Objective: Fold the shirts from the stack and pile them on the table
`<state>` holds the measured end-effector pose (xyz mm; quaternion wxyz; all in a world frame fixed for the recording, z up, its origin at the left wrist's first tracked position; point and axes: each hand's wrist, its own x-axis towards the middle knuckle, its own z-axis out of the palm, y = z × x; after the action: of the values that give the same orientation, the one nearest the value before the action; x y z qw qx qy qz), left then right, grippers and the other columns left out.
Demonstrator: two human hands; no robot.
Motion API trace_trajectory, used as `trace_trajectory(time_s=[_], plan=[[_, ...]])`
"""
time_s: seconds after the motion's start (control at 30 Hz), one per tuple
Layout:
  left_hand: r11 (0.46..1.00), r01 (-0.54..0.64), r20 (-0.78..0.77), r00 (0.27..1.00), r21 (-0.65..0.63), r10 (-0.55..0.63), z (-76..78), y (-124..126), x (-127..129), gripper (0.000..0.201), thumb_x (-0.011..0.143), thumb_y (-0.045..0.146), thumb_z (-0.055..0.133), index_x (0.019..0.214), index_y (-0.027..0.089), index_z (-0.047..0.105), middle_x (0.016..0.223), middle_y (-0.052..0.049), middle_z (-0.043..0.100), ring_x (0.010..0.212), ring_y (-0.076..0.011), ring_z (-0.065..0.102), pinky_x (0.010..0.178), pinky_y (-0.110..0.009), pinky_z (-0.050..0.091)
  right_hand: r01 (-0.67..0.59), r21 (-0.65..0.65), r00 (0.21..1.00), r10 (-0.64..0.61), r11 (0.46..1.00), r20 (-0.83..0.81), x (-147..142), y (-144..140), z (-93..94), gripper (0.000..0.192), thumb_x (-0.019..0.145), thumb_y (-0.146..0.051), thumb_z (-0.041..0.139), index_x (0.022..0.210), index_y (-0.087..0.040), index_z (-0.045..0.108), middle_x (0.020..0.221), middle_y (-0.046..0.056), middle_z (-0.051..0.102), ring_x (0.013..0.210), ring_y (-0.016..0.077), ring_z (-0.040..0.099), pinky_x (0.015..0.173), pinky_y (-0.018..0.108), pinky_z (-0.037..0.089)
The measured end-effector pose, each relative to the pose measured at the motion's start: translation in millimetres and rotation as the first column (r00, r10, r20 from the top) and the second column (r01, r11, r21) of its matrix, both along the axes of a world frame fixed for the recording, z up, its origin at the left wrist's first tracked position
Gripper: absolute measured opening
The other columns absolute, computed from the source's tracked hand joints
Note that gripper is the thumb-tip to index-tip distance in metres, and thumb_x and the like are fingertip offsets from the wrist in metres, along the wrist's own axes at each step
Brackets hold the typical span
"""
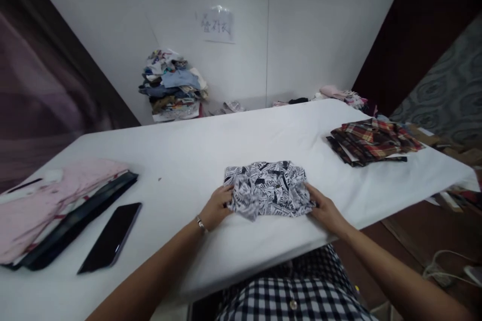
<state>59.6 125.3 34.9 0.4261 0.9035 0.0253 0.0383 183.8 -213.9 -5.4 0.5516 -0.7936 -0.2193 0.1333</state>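
You have the black-and-white patterned shirt (269, 188) lying near the front edge of the white table (211, 145), already gathered into a compact, roughly rectangular bundle, so most of the folding looks done. Your left hand (215, 209) rests against its left edge with the fingers curled onto the cloth, and your right hand (326, 209) presses against the right edge in much the same way; both are loosely cupped on the fabric, and I cannot tell whether either is truly pinching it or only steadying it. The near left corner of the bundle sags and looks rumpled, so I'd judge it wants a last tidying or one more fold before it counts as finished. A folded plaid shirt (372, 141) lies well apart on the right side of the table, which reads as work already completed. At the left sit a pink garment (56, 190), a dark flat board (81, 218) and a phone (111, 236). A heap of clothes (173, 85) stands against the far wall, perhaps awaiting their turn
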Motion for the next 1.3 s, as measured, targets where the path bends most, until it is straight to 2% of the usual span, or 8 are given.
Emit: trace_trajectory(time_s=[0.2,0.37,0.53,0.7,0.93,1.03,1.13,1.3], plan=[[0.981,-0.061,-0.079,0.994,0.187,0.077,-19.8,-4,-16,0.036,0.071,0.031,0.07,0.106,0.032,0.069,0.127,-0.004,0.062,0.134,-0.0256,0.04,0.115,-0.042,0.024,-0.089,-0.043,0.996,0.089,0.995,-0.004,-11,-14,-3.4,0.079,0.065,-0.012,0.05,0.143,-0.024,0.04,0.148,0.001,0.039,0.138,0.0224,0.031,0.116,0.044,0.018],[0.953,-0.15,-0.12,0.975,0.262,0.187,-7.8,-15,-20,0.074,0.057,0.04,0.08,0.126,0.027,0.057,0.139,-0.007,0.052,0.136,-0.0284,0.036,0.116,-0.047,0.011,-0.038,0.109,0.964,0.066,0.993,-0.258,3,-16,21.7,0.082,0.072,-0.025,0.06,0.148,-0.022,0.028,0.139,0.008,0.051,0.126,0.0276,0.049,0.107,0.046,0.037],[0.961,-0.266,-0.027,0.963,0.082,0.269,-6.7,-23,-10,0.033,0.067,0.046,0.071,0.09,0.023,0.069,0.113,-0.005,0.068,0.114,-0.026,0.055,0.102,-0.038,0.037,0.078,-0.042,0.959,-0.087,0.996,-0.269,24,0,27.3,0.077,0.077,-0.046,0.065,0.145,-0.024,0.036,0.11,0.008,0.069,0.105,0.0287,0.062,0.09,0.039,0.05],[0.804,-0.594,-0.147,0.795,0.013,0.589,-12.5,-14,2,0.032,0.08,0.045,0.053,0.062,0.02,0.061,0.06,-0.001,0.063,0.065,-0.0177,0.059,0.062,-0.027,0.044,-0.018,-0.123,0.994,0.004,0.992,-0.114,40,10,13.6,0.074,0.076,-0.045,0.065,0.142,-0.023,0.04,0.082,0.004,0.069,0.075,0.0242,0.064,0.064,0.033,0.05],[0.868,-0.434,-0.01,0.893,0.241,0.449,13.0,-34,13,0.046,0.075,0.056,0.06,0.105,0.022,0.067,0.102,-0.005,0.069,0.087,-0.0209,0.061,0.073,-0.028,0.045,0.112,-0.334,0.981,-0.052,0.936,0.185,67,13,13.1,0.062,0.079,-0.051,0.059,0.131,-0.018,0.054,0.118,0.013,0.063,0.088,0.0248,0.063,0.08,0.039,0.049],[0.875,-0.339,-0.126,0.907,0.346,0.401,16.6,-42,26,0.03,0.074,0.045,0.065,0.091,0.021,0.07,0.094,-0.006,0.07,0.085,-0.0222,0.062,0.07,-0.029,0.044,0.069,-0.334,0.983,-0.008,0.94,0.181,76,21,12.5,0.056,0.077,-0.044,0.061,0.126,-0.016,0.059,0.119,0.013,0.062,0.091,0.0248,0.063,0.084,0.039,0.049],[0.905,-0.343,-0.195,0.898,0.251,0.394,22.5,-38,43,0.019,0.077,0.033,0.06,0.067,0.019,0.067,0.068,-0.004,0.066,0.069,-0.0182,0.06,0.062,-0.027,0.041,0.059,-0.285,0.99,-0.02,0.957,0.138,79,29,11.9,0.053,0.074,-0.028,0.06,0.125,-0.014,0.059,0.111,0.011,0.066,0.086,0.0214,0.063,0.081,0.036,0.049],[0.869,-0.488,-0.198,0.847,0.08,0.493,37.9,-18,62,0.033,0.08,0.047,0.055,0.071,0.017,0.064,0.061,-0.002,0.063,0.058,-0.014,0.055,0.055,-0.025,0.038,0.093,-0.129,0.99,-0.078,0.987,0.117,79,32,10.6,0.053,0.074,-0.03,0.061,0.125,-0.015,0.058,0.108,0.008,0.066,0.081,0.0182,0.062,0.073,0.032,0.051]])
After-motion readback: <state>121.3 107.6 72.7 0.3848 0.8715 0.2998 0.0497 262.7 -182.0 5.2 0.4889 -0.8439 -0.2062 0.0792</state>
